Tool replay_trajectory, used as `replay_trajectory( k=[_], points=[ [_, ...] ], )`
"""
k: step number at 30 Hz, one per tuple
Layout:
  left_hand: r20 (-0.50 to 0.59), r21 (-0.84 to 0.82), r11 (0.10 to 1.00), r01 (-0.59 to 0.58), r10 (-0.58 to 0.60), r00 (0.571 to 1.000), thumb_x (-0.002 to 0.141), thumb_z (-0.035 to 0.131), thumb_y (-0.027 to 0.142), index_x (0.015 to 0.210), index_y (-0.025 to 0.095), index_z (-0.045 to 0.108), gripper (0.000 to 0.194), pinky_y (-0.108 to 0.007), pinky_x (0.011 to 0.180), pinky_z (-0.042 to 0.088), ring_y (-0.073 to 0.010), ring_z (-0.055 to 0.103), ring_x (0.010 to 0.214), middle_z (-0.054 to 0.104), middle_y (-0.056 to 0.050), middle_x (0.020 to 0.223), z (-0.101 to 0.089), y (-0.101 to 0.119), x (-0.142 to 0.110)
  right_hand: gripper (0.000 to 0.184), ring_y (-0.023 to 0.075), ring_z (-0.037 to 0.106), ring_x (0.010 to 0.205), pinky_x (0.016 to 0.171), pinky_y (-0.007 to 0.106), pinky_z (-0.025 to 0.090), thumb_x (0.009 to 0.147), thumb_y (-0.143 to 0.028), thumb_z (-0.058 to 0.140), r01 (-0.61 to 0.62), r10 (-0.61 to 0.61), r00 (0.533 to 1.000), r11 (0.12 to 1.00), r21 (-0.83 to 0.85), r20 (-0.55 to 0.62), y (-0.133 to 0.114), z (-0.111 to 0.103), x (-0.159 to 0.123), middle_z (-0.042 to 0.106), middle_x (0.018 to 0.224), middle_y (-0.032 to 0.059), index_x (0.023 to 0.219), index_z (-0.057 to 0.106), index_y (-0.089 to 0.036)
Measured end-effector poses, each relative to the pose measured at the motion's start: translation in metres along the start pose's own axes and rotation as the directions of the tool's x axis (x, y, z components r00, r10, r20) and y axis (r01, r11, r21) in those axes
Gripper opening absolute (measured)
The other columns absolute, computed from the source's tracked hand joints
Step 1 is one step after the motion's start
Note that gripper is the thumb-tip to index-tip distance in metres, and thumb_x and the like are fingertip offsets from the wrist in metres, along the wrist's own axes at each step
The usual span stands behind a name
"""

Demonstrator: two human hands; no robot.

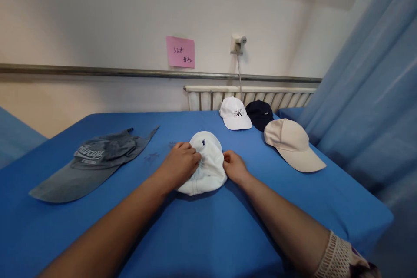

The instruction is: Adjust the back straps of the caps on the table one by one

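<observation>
1. Biggest thing first: pale wall (114, 17) across the top of the frame, with a blue-covered surface (195, 234) filling most of the lower part.
2. Grey cap (94, 165) sits at the left of the frame, long brim pointing lower left, well apart from the hands.
3. Off-white cap (210, 169) is dead centre on the surface, kinda rumpled. I'd bet it's super light, soft and floppy, not slippery and basically impossible to break. Loose crown cloth probably folds under any squeeze, so I'd pinch opposite edges.
4. Left hand (182, 160): fingers curled in, pinching cloth on the cap's left side.
5. Right hand (235, 166): nearly closed, fingertips nipping the right edge.
6. Tiniest bit: dark emblem (203, 142) near the cap's upper end. I'd keep fingers off the stitching.
</observation>
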State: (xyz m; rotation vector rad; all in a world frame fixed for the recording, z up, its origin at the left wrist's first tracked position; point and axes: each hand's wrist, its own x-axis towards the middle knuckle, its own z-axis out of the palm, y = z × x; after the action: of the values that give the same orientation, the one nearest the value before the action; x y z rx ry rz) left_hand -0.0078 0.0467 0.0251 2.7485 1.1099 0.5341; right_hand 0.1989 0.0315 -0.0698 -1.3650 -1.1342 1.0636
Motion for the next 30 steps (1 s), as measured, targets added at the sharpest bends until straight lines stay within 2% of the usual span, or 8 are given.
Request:
replay_trajectory(
  k=[4, 7, 10, 12, 16, 19, 23, 30],
  points=[
    [0.026, -0.021, 1.000, 0.003, -0.002, 1.000, 0.076, 0.063, 0.017, 0.059, 0.021, 0.062, 0.017, -0.044, 0.087, 0.035, -0.0307, 0.055, 0.084, 0.059, -0.010, 0.065, 0.019, -0.007, 0.002, 0.012, 0.0168, 0.062, 0.070, 0.064, 0.026, 0.048, 0.068, -0.020, 0.071, 0.035, -0.037, 0.999, 0.996, -0.083, -0.021, -0.001, 0.000, -0.002, 0.070, 0.072, -0.0016, 0.077, 0.065, -0.023],
    [0.028, 0.020, 1.000, -0.012, 0.011, 1.000, 0.072, 0.062, 0.014, 0.061, 0.021, 0.062, 0.013, -0.044, 0.084, 0.036, -0.0320, 0.056, 0.083, 0.059, -0.011, 0.066, 0.022, -0.007, 0.004, 0.014, 0.0162, 0.062, 0.069, 0.064, 0.026, 0.048, 0.068, -0.018, 0.071, 0.034, -0.036, 0.999, 0.994, -0.105, -0.016, -0.001, 0.000, -0.002, 0.070, 0.072, -0.0016, 0.079, 0.065, -0.022],
    [-0.001, 0.026, 1.000, 0.005, -0.005, 1.000, 0.070, 0.062, 0.014, 0.067, 0.021, 0.065, 0.008, -0.042, 0.083, 0.038, -0.0309, 0.057, 0.083, 0.062, -0.011, 0.070, 0.009, -0.003, 0.004, 0.015, 0.0161, 0.062, 0.068, 0.063, 0.026, 0.048, 0.067, -0.017, 0.070, 0.016, -0.017, 1.000, 0.999, -0.051, -0.020, -0.002, 0.001, 0.000, 0.070, 0.072, -0.0013, 0.080, 0.064, -0.022],
    [-0.051, 0.002, 0.998, 0.064, -0.064, 0.997, 0.070, 0.063, 0.017, 0.073, 0.022, 0.066, 0.006, -0.040, 0.080, 0.040, -0.0292, 0.056, 0.084, 0.064, -0.009, 0.073, -0.007, -0.001, 0.003, 0.015, 0.0159, 0.062, 0.067, 0.060, 0.025, 0.047, 0.067, -0.017, 0.069, -0.012, 0.012, 1.000, 1.000, 0.005, -0.022, -0.004, 0.000, 0.000, 0.069, 0.069, -0.0016, 0.080, 0.064, -0.021],
    [-0.175, -0.076, 0.986, 0.151, -0.162, 0.971, 0.069, 0.065, 0.024, 0.081, 0.023, 0.065, 0.012, -0.034, 0.075, 0.042, -0.0244, 0.057, 0.081, 0.065, -0.004, 0.080, -0.042, 0.007, 0.000, 0.019, 0.0143, 0.060, 0.060, 0.055, 0.024, 0.044, 0.066, -0.018, 0.068, -0.074, 0.075, 0.997, 0.994, 0.084, -0.012, -0.012, -0.002, -0.003, 0.066, 0.064, -0.0022, 0.084, 0.064, -0.018],
    [-0.246, -0.144, 0.971, 0.191, -0.223, 0.943, 0.069, 0.066, 0.026, 0.081, 0.022, 0.063, 0.013, -0.031, 0.073, 0.043, -0.0210, 0.060, 0.075, 0.066, -0.002, 0.081, -0.057, 0.012, -0.002, 0.025, 0.0127, 0.057, 0.054, 0.051, 0.022, 0.042, 0.065, -0.019, 0.069, -0.126, 0.124, 0.992, 0.981, 0.146, 0.029, -0.021, -0.004, -0.008, 0.065, 0.062, -0.0026, 0.090, 0.063, -0.016],
    [-0.290, -0.203, 0.952, 0.229, -0.282, 0.914, 0.071, 0.068, 0.029, 0.080, 0.022, 0.061, 0.014, -0.030, 0.074, 0.046, -0.0209, 0.064, 0.077, 0.069, -0.002, 0.081, -0.062, 0.016, -0.005, 0.028, 0.0103, 0.051, 0.047, 0.045, 0.021, 0.035, 0.065, -0.021, 0.071, -0.177, 0.167, 0.984, 0.963, 0.205, 0.063, -0.028, -0.003, -0.014, 0.062, 0.059, -0.0035, 0.092, 0.062, -0.014],
    [-0.343, -0.110, 0.955, 0.274, -0.295, 0.892, 0.076, 0.064, 0.034, 0.087, 0.023, 0.061, 0.016, -0.031, 0.079, 0.049, -0.0222, 0.066, 0.083, 0.070, -0.003, 0.086, -0.062, 0.016, -0.010, 0.031, 0.0089, 0.044, 0.042, 0.041, 0.022, 0.032, 0.068, -0.029, 0.072, -0.196, 0.181, 0.980, 0.947, 0.254, 0.079, -0.030, 0.002, -0.018, 0.055, 0.052, -0.0066, 0.093, 0.061, -0.015]
  ],
)
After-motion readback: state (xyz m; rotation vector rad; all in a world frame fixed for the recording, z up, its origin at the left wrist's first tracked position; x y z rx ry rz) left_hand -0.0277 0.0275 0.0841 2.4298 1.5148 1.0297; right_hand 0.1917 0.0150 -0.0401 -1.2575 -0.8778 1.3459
